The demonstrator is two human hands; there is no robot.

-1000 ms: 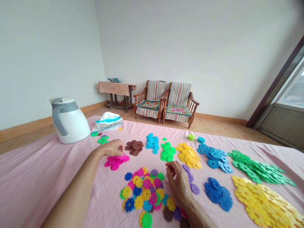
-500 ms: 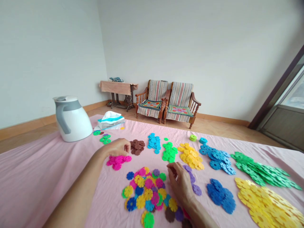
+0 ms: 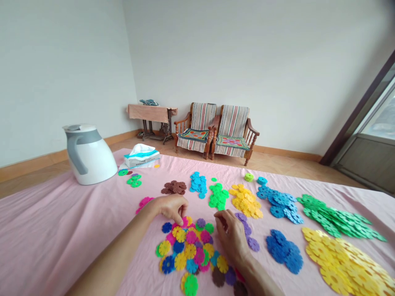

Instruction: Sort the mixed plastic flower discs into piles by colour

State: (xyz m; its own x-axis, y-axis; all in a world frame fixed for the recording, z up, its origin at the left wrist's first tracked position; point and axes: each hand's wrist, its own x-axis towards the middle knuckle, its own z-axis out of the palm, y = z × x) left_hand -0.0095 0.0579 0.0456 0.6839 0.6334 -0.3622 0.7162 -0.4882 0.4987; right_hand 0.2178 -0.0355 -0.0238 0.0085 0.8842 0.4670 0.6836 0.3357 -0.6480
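Mixed flower-shaped plastic discs [image 3: 190,250] lie in a loose heap on the pink cloth in front of me. My left hand [image 3: 173,206] reaches over the heap's far edge, thumb and fingers pinched at a pink disc [image 3: 185,222]. Partly behind that wrist is a pile of pink discs [image 3: 143,204]. My right hand [image 3: 232,236] rests at the heap's right side, fingers loosely curled with a gap to the thumb and nothing visible between them. Purple discs [image 3: 247,230] lie just right of it, and bright green discs [image 3: 219,196] beyond its fingertips.
Sorted piles ring the heap: brown [image 3: 174,188], light blue [image 3: 198,185], yellow [image 3: 246,200] and dark blue [image 3: 284,251]. Larger green [image 3: 336,218] and yellow discs [image 3: 348,263] spread at the right. A white jug [image 3: 92,158] and a tissue box [image 3: 142,158] stand at the back left.
My left hand has moved from above the pink pile rightward and nearer, to the mixed heap's far edge, uncovering the brown pile. My right hand has stayed almost still.
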